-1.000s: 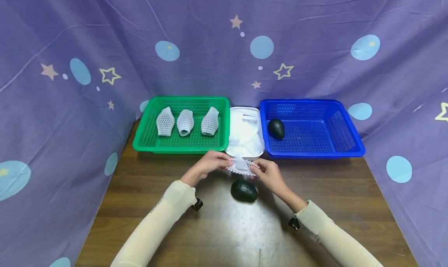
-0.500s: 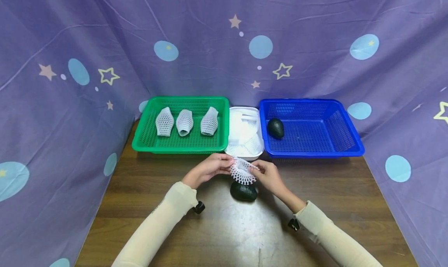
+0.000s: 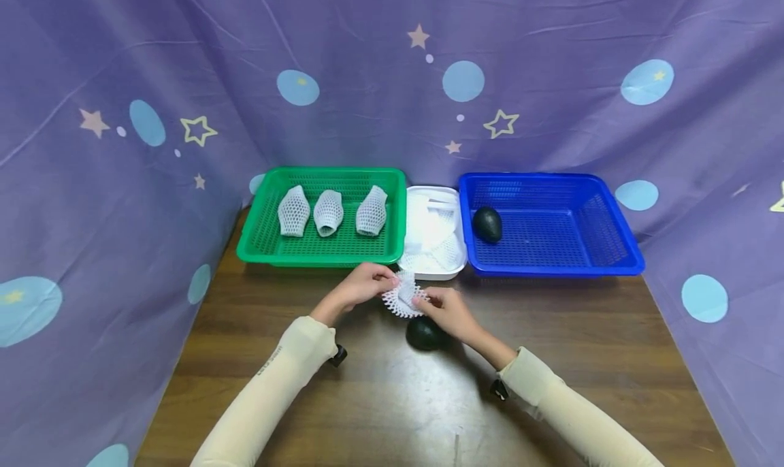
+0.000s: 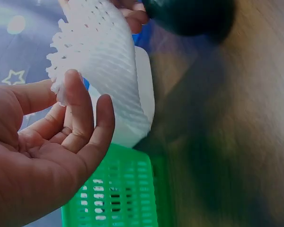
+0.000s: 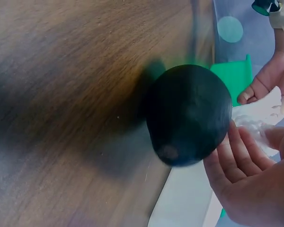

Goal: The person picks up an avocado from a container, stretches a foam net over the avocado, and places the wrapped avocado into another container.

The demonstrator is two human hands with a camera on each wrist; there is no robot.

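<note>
A white foam fruit net (image 3: 404, 303) is stretched between both hands, its frilled mouth spread toward the person. My left hand (image 3: 360, 286) pinches the net's edge between thumb and fingertips; the left wrist view shows the pinched frill and the net's diamond mesh (image 4: 104, 61). On the net's other side, my right hand (image 3: 452, 314) grips it with thumb and fingers. Just below the net, a dark green avocado (image 3: 422, 334) lies on the table, partly behind the right hand. In the right wrist view this avocado (image 5: 189, 113) is large, close to the right fingers.
A green basket (image 3: 318, 259) at the back left holds three netted fruits (image 3: 328, 213). Between the baskets stands a white tub (image 3: 431, 275) with more foam nets. Another avocado (image 3: 487, 224) lies in the blue basket (image 3: 554, 271) at the right. A patterned curtain surrounds the wooden table.
The foam net has gone from bunched flat to a spread, rounded mouth. Both hands have shifted slightly left with it, and the right hand now covers part of the avocado.
</note>
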